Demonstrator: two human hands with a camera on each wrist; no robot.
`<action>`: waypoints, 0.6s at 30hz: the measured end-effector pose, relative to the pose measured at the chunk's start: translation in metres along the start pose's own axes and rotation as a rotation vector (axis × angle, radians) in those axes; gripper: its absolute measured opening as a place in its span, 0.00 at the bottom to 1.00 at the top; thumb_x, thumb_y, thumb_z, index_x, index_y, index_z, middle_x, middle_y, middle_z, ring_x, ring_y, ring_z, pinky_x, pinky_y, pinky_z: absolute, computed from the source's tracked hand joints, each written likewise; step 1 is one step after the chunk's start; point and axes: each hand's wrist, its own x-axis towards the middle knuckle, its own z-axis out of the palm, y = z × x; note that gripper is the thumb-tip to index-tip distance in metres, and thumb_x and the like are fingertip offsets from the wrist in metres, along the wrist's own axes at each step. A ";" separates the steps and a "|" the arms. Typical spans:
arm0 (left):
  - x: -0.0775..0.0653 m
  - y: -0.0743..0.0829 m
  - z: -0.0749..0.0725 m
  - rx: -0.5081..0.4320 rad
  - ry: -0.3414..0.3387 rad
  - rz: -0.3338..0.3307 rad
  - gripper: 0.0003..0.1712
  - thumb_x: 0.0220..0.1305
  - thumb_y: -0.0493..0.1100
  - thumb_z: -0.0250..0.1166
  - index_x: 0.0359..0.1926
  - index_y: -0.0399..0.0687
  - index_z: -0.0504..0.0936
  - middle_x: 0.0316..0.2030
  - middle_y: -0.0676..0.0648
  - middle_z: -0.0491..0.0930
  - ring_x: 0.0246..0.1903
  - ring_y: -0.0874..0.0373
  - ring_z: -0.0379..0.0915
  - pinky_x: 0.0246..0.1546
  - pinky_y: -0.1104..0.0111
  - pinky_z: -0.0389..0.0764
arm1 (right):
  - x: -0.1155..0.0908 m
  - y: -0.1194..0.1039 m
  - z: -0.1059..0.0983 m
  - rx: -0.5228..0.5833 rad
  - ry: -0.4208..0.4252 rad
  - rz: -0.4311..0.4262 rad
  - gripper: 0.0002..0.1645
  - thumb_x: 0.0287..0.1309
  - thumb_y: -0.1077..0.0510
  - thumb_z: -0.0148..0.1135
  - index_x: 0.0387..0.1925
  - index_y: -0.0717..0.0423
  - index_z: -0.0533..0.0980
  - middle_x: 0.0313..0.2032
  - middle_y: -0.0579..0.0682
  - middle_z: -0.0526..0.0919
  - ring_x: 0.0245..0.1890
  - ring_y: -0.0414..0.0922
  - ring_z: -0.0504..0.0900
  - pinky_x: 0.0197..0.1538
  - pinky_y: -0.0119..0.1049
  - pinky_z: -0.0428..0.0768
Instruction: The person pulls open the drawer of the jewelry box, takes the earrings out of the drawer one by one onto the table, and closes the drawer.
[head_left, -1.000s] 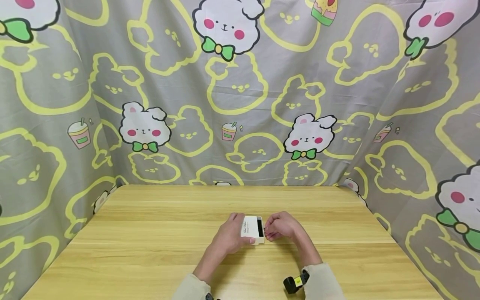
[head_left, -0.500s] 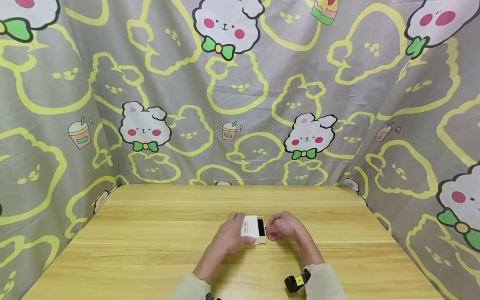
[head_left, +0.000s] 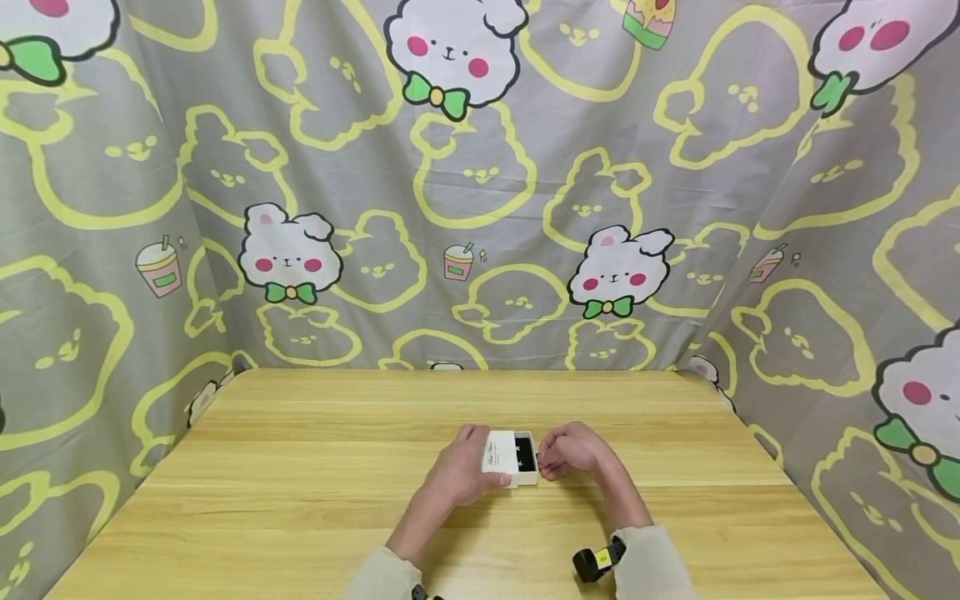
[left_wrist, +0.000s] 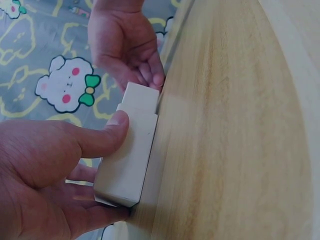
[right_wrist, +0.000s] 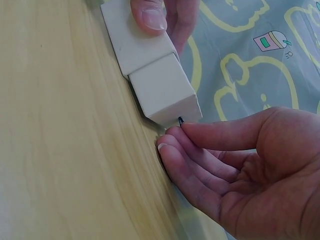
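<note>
A small white drawer-style jewellery box stands on the table, its sleeve (head_left: 498, 454) printed with dark lettering. My left hand (head_left: 455, 473) grips the sleeve from the left, thumb along the near side. Out of the sleeve's right end sticks the white inner drawer (right_wrist: 162, 85), part of it still inside. Its black lining (head_left: 527, 461) shows, with two tiny pale star-shaped pieces on it. Thumb and fingertips of my right hand (head_left: 572, 450) pinch a short dark pull tab (right_wrist: 181, 120) at the drawer's end face.
The box sits on a light wood-grain table (head_left: 300, 500). Grey curtains (head_left: 480, 192) with cartoon prints hang behind the table and on both sides. A black wrist camera (head_left: 592, 565) is strapped by the right sleeve.
The right hand has moved slightly right, drawing the drawer further out of the sleeve. More black lining and the two star-shaped pieces now show. My left hand has stayed in place.
</note>
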 end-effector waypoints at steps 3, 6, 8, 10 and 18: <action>0.000 0.000 0.000 0.005 0.003 0.004 0.49 0.55 0.51 0.78 0.70 0.33 0.66 0.65 0.35 0.71 0.53 0.42 0.76 0.59 0.49 0.77 | 0.000 0.001 -0.002 0.008 -0.001 0.006 0.06 0.58 0.71 0.59 0.35 0.71 0.79 0.28 0.57 0.84 0.27 0.47 0.84 0.37 0.42 0.87; 0.000 0.000 0.001 0.008 0.006 0.007 0.49 0.55 0.50 0.78 0.70 0.34 0.67 0.64 0.35 0.71 0.50 0.44 0.76 0.57 0.50 0.78 | 0.000 0.002 -0.002 0.015 0.002 0.013 0.05 0.57 0.71 0.58 0.34 0.71 0.79 0.28 0.57 0.84 0.27 0.47 0.84 0.37 0.42 0.87; 0.001 -0.001 0.001 0.011 0.007 0.007 0.49 0.54 0.50 0.78 0.70 0.34 0.67 0.63 0.36 0.72 0.48 0.46 0.76 0.56 0.51 0.78 | -0.001 0.001 -0.003 0.018 0.003 0.014 0.06 0.56 0.72 0.58 0.34 0.71 0.79 0.27 0.57 0.84 0.27 0.47 0.84 0.36 0.42 0.87; 0.001 -0.001 0.002 0.012 0.007 0.006 0.49 0.54 0.50 0.79 0.70 0.34 0.67 0.63 0.36 0.72 0.47 0.47 0.76 0.55 0.51 0.79 | -0.001 0.001 -0.004 0.015 0.006 0.016 0.06 0.56 0.72 0.58 0.35 0.72 0.79 0.28 0.58 0.84 0.27 0.47 0.84 0.37 0.42 0.87; 0.002 -0.001 0.002 0.017 0.006 0.006 0.50 0.54 0.51 0.78 0.70 0.33 0.66 0.65 0.34 0.70 0.54 0.40 0.77 0.60 0.49 0.76 | -0.002 0.002 -0.008 -0.003 0.029 0.039 0.05 0.57 0.71 0.60 0.35 0.71 0.79 0.28 0.58 0.84 0.27 0.48 0.84 0.37 0.43 0.87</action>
